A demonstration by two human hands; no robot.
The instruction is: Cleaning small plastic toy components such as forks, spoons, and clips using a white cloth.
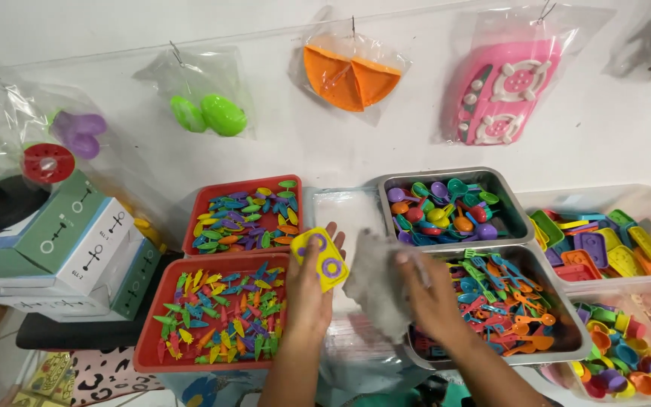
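Observation:
My left hand holds a small yellow toy stove with two purple rings, raised between the red trays and the grey trays. My right hand grips a clear plastic bag, blurred with motion, just right of the stove. Both hands hover over a stack of clear bags lying in the gap between the trays.
Two red trays of small coloured plastic knives sit at left, and two grey trays of toy spoons and forks at right. Clear bins with coloured toy pieces stand far right. Boxes are stacked at left. Bagged toys hang on the wall.

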